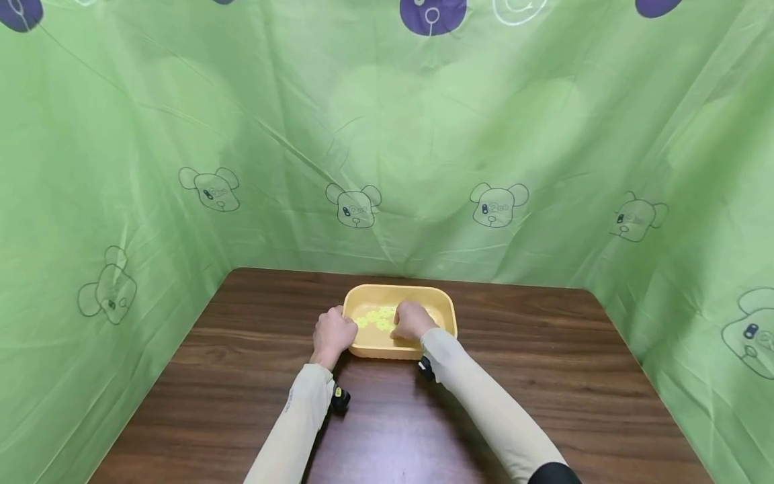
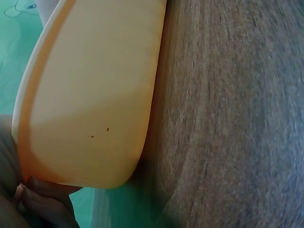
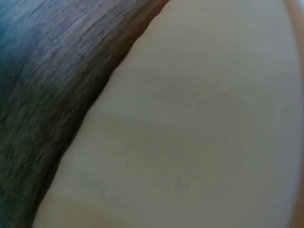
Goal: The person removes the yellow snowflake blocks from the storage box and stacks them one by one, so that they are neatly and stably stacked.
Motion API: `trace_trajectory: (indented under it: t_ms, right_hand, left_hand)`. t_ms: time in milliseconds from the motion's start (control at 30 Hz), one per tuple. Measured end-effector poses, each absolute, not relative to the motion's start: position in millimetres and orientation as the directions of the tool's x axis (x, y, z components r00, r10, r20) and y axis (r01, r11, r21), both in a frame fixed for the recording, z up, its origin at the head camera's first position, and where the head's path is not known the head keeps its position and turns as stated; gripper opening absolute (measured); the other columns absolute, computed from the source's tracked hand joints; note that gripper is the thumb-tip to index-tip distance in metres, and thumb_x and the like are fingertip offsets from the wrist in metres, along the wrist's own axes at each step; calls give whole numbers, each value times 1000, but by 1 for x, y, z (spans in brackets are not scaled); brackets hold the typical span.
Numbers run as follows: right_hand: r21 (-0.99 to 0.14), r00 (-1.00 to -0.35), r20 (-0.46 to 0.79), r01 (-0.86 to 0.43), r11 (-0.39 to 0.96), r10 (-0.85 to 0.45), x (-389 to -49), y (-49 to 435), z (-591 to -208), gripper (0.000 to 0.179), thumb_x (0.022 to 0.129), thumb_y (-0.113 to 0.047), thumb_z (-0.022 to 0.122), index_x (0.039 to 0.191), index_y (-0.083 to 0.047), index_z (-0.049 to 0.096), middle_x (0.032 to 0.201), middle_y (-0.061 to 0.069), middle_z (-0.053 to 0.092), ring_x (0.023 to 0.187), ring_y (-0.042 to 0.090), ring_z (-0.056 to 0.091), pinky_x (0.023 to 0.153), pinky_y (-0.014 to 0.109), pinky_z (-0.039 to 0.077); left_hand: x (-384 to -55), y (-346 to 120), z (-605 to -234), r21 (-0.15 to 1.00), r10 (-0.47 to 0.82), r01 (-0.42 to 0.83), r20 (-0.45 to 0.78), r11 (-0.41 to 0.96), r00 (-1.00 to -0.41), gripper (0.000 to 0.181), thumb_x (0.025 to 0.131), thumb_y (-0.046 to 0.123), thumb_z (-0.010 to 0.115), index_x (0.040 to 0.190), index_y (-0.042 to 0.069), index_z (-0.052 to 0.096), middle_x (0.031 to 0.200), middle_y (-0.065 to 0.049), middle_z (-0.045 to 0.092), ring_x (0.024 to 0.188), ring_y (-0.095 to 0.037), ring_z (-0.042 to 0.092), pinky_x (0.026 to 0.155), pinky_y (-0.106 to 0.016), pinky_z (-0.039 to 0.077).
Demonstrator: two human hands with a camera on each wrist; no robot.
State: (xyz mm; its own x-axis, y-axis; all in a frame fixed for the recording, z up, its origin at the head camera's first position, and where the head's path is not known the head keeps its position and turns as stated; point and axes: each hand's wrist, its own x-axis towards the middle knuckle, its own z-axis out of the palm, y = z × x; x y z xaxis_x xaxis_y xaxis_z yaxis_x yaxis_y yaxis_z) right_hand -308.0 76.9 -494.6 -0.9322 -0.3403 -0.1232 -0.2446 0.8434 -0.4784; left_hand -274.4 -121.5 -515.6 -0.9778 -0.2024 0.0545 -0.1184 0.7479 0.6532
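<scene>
A yellow-orange plastic tub (image 1: 377, 349) stands on the wooden table. Inside lie several small flat yellow-green pieces (image 1: 377, 316), too small to make out exactly. My left hand (image 1: 334, 334) grips the tub's left end; in the left wrist view its fingers (image 2: 45, 206) curl round the rim at the lower corner of the tub (image 2: 90, 95). Over the tub's right half my right hand (image 1: 412, 320) reaches down inside, fingers bent toward the bottom beside the pieces. Whether those fingertips hold a piece is hidden. The tub's pale outer wall (image 3: 190, 114) fills most of the right wrist view.
Dark brown wooden tabletop (image 1: 532, 363) extends on both sides and in front of the tub. A green curtain (image 1: 423, 141) with printed bear heads hangs behind the table and along both sides. Each wrist carries a small black camera (image 1: 340, 399).
</scene>
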Motion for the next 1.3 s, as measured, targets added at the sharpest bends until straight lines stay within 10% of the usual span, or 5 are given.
trace_trajectory:
  t_ms: [900,1300]
  right_hand:
    - [-408,-908,105,-411,815,-406,-292,106,-462,14,84,-13,79,94,-9,70,79,0,68,71,14,61,69,34,51]
    - [-546,-939,272,-331,770,-210,-295,190,-425,11,90,-16,74,99,-9,72,88,6,74,80,22,68,79,42,53]
  left_hand:
    - [-277,-118,-516,628,-205,-132,46,767,-978,25,92,17,51,105,3,68,92,-19,69,79,-34,66,61,-49,51]
    - [-277,-119,-516,614,-203,-128,55,779,-978,28,91,17,49,104,1,68,93,-21,69,81,-36,66,65,-52,52]
